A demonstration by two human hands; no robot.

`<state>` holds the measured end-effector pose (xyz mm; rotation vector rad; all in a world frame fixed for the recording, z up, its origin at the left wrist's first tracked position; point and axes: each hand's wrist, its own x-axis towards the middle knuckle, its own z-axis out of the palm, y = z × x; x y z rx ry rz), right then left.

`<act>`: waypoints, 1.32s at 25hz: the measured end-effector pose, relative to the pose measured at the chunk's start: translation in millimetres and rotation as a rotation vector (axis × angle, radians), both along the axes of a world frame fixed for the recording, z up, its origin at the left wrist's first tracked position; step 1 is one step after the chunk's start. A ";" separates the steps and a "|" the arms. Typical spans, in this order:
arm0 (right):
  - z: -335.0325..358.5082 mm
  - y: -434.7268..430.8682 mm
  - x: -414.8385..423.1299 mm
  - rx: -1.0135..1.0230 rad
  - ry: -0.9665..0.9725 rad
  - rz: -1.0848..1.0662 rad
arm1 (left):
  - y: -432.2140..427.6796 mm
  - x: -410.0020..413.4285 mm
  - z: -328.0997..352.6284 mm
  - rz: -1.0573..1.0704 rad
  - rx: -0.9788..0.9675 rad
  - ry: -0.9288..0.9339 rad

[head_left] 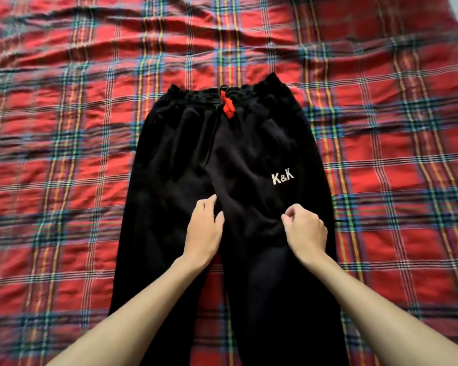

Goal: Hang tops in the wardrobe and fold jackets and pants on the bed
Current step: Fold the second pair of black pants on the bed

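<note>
Bedspread [64,154], red woven plaid and rumpled, is spread across the whole view. Black pants [196,154] are laid flat on it, front up, with the waistband [249,92] far and the legs run back toward the person. Fabric is judged a soft, limp knit: light, not slippery, easily creased, no stiffness to be relied on. It is best taken at an outer leg seam plus a waistband corner. Left hand [205,228] is rested near the crotch, fingers loosely extended, nothing gripped. Right hand [306,229] is curled, with a pucker of cloth apparently pinched below the white K&K print [282,178]. Red drawstring [228,108] is seen at the gathered elastic waist.
</note>
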<state>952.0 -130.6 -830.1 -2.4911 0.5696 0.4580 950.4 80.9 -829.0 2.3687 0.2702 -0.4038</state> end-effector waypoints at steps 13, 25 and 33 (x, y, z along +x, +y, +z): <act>0.4 -44.7 57.2 -0.093 -0.078 -0.073 | 1.8 39.3 -19.7 -0.278 0.432 -0.179; -2.5 -74.8 139.1 0.043 -0.395 -0.174 | -8.1 130.3 -20.3 -0.314 0.666 -0.379; -34.6 -29.2 274.4 0.180 -0.348 -0.069 | -7.1 191.5 -85.9 -0.427 0.735 -0.141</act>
